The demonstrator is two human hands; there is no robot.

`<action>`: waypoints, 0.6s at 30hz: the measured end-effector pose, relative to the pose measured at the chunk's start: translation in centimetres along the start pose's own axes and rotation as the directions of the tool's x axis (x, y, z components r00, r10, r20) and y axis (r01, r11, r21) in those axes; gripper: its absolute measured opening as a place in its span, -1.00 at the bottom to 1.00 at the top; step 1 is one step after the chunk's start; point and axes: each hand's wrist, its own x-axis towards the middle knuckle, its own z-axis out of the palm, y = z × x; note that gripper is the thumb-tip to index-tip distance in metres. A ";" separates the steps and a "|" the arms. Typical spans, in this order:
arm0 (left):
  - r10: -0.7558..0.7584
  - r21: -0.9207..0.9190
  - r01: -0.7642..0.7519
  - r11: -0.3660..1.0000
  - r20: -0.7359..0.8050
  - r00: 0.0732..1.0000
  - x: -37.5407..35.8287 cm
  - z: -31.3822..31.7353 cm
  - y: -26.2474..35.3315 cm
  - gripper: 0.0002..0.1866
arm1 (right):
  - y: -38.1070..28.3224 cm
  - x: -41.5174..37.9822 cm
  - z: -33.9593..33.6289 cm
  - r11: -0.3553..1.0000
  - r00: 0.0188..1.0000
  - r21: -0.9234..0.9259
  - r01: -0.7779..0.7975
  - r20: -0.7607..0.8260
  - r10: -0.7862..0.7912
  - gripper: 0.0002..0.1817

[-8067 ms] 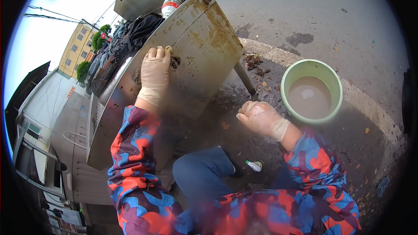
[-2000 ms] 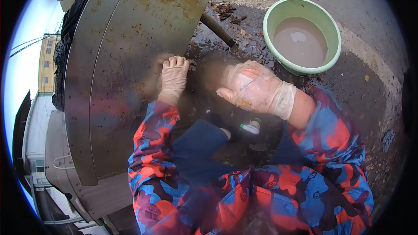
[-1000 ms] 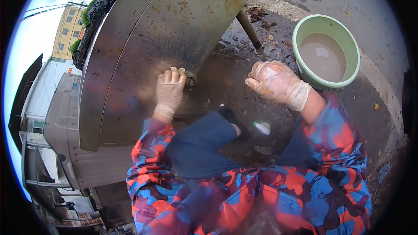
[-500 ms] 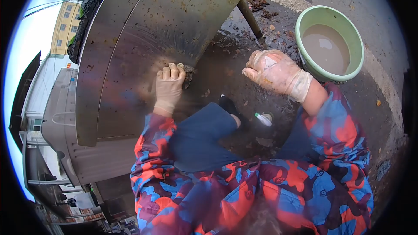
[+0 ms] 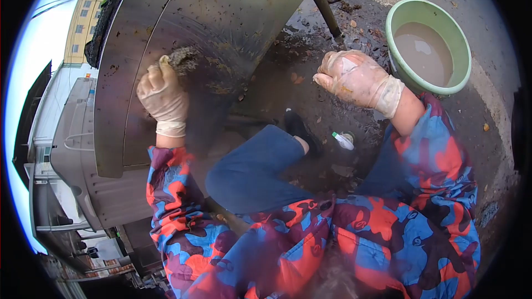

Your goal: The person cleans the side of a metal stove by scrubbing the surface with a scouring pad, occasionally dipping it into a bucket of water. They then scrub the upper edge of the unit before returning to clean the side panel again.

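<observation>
My left hand (image 5: 162, 94), in a thin, pale, dirty glove, pinches a grey steel wool scrubber (image 5: 183, 60) against a stained metal panel (image 5: 221, 27). Brown smears and rust-like specks mark the panel around it. To the right, my right hand (image 5: 354, 80) hangs over the wet ground in a similar soiled glove, curled into a fist. Whatever its fingers may hold is hidden. Just beyond that fist stands a green tub (image 5: 468, 66) of murky brown water, apart from the hand.
A metal leg (image 5: 326, 14) under the panel meets the wet, leaf-strewn ground. A white bottle with a green cap (image 5: 344, 140) lies near my dark shoe (image 5: 299, 130). A large grey bin (image 5: 69, 160) stands left, with a kerb (image 5: 493, 97) at right.
My left hand has moved up and left across the panel with the scrubber. My right hand stays in a fist at nearly the same place; the view has shifted slightly.
</observation>
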 end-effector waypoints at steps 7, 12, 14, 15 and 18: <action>0.290 -0.308 -0.181 0.934 0.358 0.888 -7.6 1.7 7.6 -0.69 | 0.7 -0.3 0.2 0.995 0.990 0.004 -0.102 0.100 0.101 -0.64; 0.010 -0.067 0.002 0.998 0.176 0.984 -1.8 -1.5 0.5 -0.59 | -0.2 0.5 -0.4 0.985 0.983 -0.064 -0.157 0.090 0.163 -0.60; -0.070 -0.051 0.072 0.996 0.046 0.996 -0.8 -1.2 -0.3 -0.57 | -1.3 0.7 -1.1 0.975 0.967 -0.026 -0.220 0.123 0.221 -0.60; -0.038 -0.036 0.042 0.998 0.092 0.995 -1.0 -0.9 -0.1 -0.58 | -1.8 0.8 -1.6 0.962 0.950 0.009 -0.272 0.163 0.267 -0.60; 0.131 -0.105 -0.109 0.988 0.231 0.964 -4.8 1.0 3.5 -0.63 | -0.2 0.9 0.5 0.969 0.954 -0.068 -0.236 0.175 0.244 -0.61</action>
